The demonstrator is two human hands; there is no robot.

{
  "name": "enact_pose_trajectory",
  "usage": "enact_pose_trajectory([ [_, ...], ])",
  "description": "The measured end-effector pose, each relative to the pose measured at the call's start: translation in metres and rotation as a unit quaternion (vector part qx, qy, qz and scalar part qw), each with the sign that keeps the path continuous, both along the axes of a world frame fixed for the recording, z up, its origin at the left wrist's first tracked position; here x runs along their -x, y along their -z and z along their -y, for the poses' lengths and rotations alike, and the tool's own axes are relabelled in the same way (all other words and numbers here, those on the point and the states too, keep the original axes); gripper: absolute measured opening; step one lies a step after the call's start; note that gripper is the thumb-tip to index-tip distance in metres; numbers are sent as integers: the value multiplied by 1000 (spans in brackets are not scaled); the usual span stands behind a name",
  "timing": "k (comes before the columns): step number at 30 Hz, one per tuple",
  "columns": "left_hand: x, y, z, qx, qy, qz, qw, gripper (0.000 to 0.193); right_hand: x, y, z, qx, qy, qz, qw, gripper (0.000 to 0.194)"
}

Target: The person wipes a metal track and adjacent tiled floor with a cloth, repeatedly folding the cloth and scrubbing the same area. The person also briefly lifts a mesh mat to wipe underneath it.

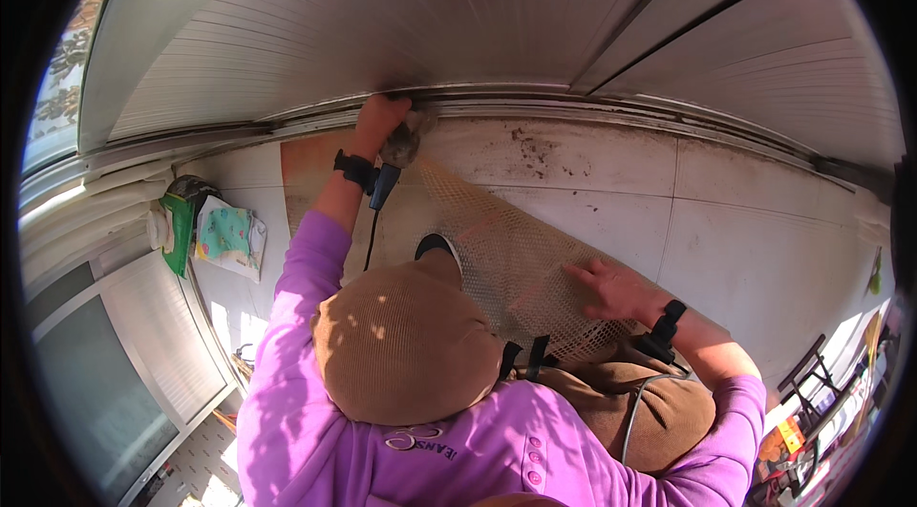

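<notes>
My left hand [383,121] is closed at the ribbed panel's bottom track [501,102], its wrist in a black strap with a small device and cable. Beside its fingers is a blurred, greyish, see-through thing [402,141]; whether the hand holds it I cannot tell. A tan mesh sheet [530,263] lies slantwise over the floor, from near that hand to my bent leg. My right hand [609,290] rests on the mesh, palm down with fingers spread. A dark shoe with a pale rim [438,247] shows at the mesh's left side.
The ribbed metal panels [430,19] rise beyond the track. Dark dirt spots [534,148] mark the white tiled floor [616,220]. At the left lie a green packet [177,234] and a patterned cloth [226,231] near a frosted-glass door [100,378]. A dark metal frame [809,371] and clutter stand at the right.
</notes>
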State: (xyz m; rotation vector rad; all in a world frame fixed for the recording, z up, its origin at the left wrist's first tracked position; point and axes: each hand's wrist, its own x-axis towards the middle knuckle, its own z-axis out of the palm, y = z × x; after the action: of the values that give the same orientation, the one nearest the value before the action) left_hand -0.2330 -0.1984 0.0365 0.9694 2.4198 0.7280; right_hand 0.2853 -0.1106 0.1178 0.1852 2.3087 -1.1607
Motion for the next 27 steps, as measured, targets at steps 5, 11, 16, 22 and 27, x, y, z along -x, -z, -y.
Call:
enact_pose_trajectory([
  [5, -27, -6, -22, 169, 28, -27, 985, 46, -6, -1, 4, -10, -29, 13, 999, 80],
  [11, -28, -5, -26, 146, 59, -7, 988, 44, -11, 2, 7, -19, -26, -10, 999, 75],
  [16, -38, 0, -37, 118, 42, 160, 979, 47, -8, 6, 8, -29, -32, -5, 999, 76],
  [22, -160, -20, -112, 77, 141, 308, 938, 69, -4, 4, 9, -48, -59, 4, 997, 77],
  [27, -200, -66, -101, -42, 211, 406, 888, 62, -14, -1, 13, -51, -42, -2, 998, 76],
])
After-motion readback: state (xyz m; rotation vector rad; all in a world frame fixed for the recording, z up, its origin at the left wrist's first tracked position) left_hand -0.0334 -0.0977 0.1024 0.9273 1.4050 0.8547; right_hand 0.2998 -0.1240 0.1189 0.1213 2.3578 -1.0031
